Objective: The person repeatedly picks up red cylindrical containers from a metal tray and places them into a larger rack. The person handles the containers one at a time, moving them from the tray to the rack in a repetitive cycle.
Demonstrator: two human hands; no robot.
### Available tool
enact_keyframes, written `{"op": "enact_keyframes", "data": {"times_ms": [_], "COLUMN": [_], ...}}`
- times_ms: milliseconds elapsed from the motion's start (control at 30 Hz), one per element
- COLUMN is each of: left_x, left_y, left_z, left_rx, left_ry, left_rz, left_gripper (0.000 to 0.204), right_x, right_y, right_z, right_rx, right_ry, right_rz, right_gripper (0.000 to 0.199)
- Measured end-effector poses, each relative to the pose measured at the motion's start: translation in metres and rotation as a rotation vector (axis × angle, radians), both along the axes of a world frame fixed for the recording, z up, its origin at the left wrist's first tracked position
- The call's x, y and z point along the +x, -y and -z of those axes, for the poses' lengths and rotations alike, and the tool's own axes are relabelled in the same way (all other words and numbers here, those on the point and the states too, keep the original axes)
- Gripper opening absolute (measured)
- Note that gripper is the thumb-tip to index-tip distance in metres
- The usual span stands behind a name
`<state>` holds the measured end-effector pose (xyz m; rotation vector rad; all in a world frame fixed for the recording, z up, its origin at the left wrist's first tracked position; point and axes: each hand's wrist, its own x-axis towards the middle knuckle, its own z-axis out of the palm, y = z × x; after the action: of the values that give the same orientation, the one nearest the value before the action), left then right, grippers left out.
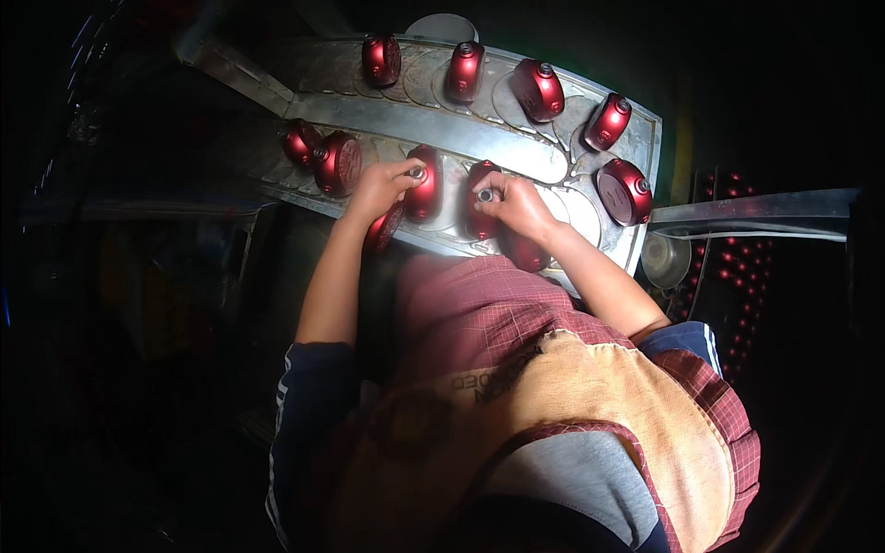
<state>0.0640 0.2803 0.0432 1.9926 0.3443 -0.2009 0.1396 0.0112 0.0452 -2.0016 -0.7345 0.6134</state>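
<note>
My left hand (pixel 378 192) has thumb and fingers closed round the neck of a glossy red bottle (pixel 425 201), which stands on a metal slat conveyor (pixel 449 214). Just to the right, my right hand (pixel 522 206) pinches the neck of a second red bottle (pixel 479 224). Both necks show a small grey ring-shaped opening. Below my left wrist, another red bottle (pixel 382 232) is partly covered by the arm. One more red bottle (pixel 526 253) sits under my right wrist, its top hidden.
Several red bottles stand along the conveyor's far lane, such as one bottle (pixel 466 74) near its back edge. A flat metal divider (pixel 442 134) separates the lanes. At the right are a metal rail (pixel 756 216) and a round metal bowl (pixel 666 261). Surroundings are dark.
</note>
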Motion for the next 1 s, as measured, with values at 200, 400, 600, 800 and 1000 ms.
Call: {"op": "enact_keyframes", "data": {"times_ms": [200, 400, 600, 800, 1000], "left_x": [0.002, -0.01, 0.034, 0.009, -0.023], "left_y": [-0.012, -0.018, 0.022, -0.024, -0.105], "left_z": [0.028, 0.024, 0.033, 0.014, 0.015], "left_rx": [-0.012, -0.261, -0.347, -0.059, 0.29], "left_ry": [0.082, 0.263, 0.291, 0.626, 0.151], "left_rz": [0.14, -0.183, -0.269, -0.389, -0.476], "left_gripper": [0.039, 0.039, 0.031, 0.037, 0.043], "right_x": [-0.016, -0.03, -0.001, -0.008, -0.023], "right_y": [0.023, 0.081, 0.1, 0.07, -0.053], "right_z": [0.018, 0.014, 0.017, -0.056, -0.054], "right_rx": [-0.103, 0.33, 0.071, 0.321, -0.012], "right_ry": [-0.08, -0.151, 0.063, 0.001, -0.221], "right_rz": [0.203, 0.656, 0.74, 0.733, 0.074], "right_gripper": [0.035, 0.026, 0.026, 0.032, 0.05]}}
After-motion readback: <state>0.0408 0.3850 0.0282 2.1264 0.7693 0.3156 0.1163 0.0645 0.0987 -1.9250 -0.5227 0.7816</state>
